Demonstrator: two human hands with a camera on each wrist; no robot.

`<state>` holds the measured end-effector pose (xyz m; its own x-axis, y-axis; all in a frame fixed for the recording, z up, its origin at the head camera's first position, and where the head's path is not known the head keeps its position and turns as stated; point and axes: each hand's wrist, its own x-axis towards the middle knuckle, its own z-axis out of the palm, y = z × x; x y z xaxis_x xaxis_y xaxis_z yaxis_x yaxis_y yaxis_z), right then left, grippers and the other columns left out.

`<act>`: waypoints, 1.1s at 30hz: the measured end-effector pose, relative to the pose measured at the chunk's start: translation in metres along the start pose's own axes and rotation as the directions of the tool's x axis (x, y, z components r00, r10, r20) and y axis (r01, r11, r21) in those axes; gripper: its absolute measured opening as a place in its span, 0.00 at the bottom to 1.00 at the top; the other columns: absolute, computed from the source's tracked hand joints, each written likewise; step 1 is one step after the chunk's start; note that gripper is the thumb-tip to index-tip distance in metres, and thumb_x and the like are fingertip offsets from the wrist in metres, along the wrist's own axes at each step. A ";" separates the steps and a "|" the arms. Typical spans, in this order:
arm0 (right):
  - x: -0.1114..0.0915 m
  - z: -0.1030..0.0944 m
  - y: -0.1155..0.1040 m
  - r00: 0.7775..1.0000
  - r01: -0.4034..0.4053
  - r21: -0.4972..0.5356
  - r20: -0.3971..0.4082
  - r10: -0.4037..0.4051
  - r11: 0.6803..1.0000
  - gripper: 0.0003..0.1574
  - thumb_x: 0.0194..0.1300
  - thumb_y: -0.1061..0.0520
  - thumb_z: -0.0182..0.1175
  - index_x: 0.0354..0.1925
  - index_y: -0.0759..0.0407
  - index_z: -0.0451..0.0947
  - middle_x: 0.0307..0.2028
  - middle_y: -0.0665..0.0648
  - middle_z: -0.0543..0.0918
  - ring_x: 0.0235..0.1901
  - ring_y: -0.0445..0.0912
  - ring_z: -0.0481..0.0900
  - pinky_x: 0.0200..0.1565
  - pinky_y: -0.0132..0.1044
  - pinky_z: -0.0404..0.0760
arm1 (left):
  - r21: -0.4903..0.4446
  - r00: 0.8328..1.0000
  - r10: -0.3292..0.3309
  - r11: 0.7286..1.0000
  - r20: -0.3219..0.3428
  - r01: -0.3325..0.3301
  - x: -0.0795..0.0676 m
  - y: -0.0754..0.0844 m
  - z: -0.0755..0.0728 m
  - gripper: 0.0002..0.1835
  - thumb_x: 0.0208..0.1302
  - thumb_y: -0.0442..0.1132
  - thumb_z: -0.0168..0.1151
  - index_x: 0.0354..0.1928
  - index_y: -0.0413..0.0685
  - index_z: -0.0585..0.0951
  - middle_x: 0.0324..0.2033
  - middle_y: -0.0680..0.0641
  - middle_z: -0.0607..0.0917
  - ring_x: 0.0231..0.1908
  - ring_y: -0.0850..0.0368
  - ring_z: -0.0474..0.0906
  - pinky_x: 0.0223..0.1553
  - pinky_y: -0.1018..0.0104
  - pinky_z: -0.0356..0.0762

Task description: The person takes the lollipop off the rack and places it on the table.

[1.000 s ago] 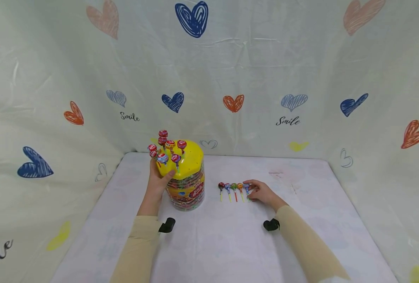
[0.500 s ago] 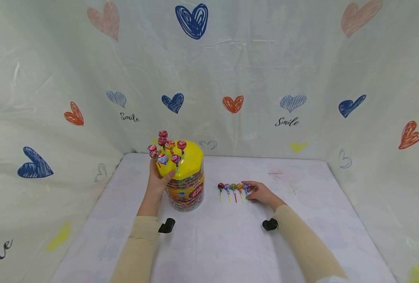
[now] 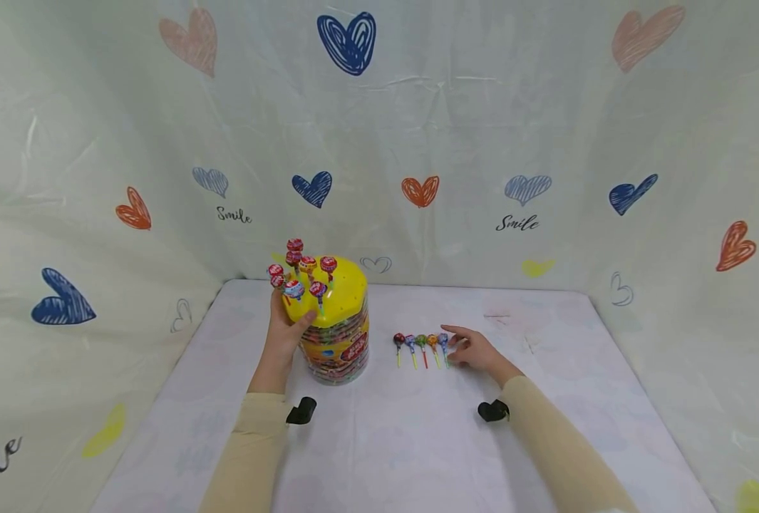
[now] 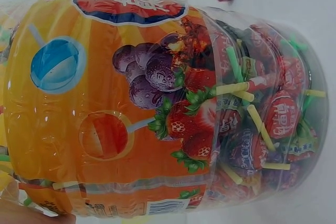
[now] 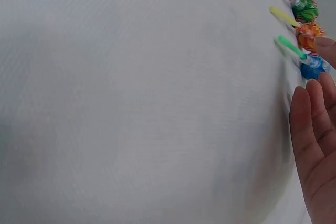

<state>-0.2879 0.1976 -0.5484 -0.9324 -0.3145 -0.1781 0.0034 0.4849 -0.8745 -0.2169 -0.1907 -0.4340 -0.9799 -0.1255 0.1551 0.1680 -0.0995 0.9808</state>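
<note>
A clear, tall jar [image 3: 337,349] of wrapped lollipops stands left of centre on the table, under a yellow lid [image 3: 347,285]. Several lollipops [image 3: 307,264] stick up out of the lid. My left hand [image 3: 281,336] grips the lid at its left side, thumb on the near edge. Through the left wrist view the fruit-printed label [image 4: 121,87] fills most of the picture. Right of the jar lies a row of several lollipops, with a blue one [image 3: 443,340] at its right end. Beside that blue lollipop is my right hand [image 3: 477,352], fingers loosely extended and holding nothing.
A white cloth covers the table [image 3: 379,442]. Behind and at both sides hangs a pale curtain [image 3: 379,128] printed with hearts. Green [image 5: 306,9] and orange [image 5: 310,32] lollipops in the row lie close to the right fingertips.
My right hand has eased slightly to the right, off the blue lollipop at the row's end. The left hand keeps its hold on the lid, and the camera view has tilted a little.
</note>
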 end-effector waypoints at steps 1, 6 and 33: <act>-0.004 -0.002 -0.008 1.000 0.008 0.004 -0.008 -0.008 1.000 0.42 0.58 0.69 0.67 0.69 0.55 0.67 0.45 0.60 0.76 0.31 0.48 0.74 0.32 0.39 0.77 | 0.004 1.000 -0.004 1.000 -0.003 0.004 0.000 0.000 0.000 0.48 0.63 0.46 0.66 0.75 0.58 0.45 0.71 0.48 0.58 0.70 0.53 0.53 0.72 0.59 0.46; -0.023 -0.007 -0.055 0.989 0.149 0.059 -0.017 -0.149 0.987 0.37 0.62 0.71 0.61 0.68 0.62 0.66 0.52 0.70 0.75 0.41 0.54 0.76 0.40 0.40 0.79 | 0.029 1.000 -0.027 0.999 -0.016 0.027 -0.001 0.003 -0.001 0.47 0.65 0.45 0.64 0.76 0.59 0.44 0.71 0.48 0.58 0.70 0.53 0.53 0.72 0.58 0.45; -0.021 0.050 -0.209 0.762 0.636 0.241 -0.045 -0.646 0.733 0.32 0.61 0.74 0.62 0.63 0.69 0.69 0.60 0.65 0.73 0.59 0.57 0.68 0.62 0.56 0.67 | 0.004 1.000 -0.013 1.000 0.001 0.013 0.000 0.001 0.001 0.43 0.67 0.40 0.62 0.75 0.60 0.46 0.70 0.49 0.60 0.68 0.53 0.56 0.71 0.58 0.49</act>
<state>-0.2512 0.0622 -0.3847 -0.7290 -0.5160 0.4497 -0.5035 -0.0409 -0.8630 -0.2172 -0.1897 -0.4329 -0.9821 -0.1234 0.1420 0.1544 -0.0972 0.9832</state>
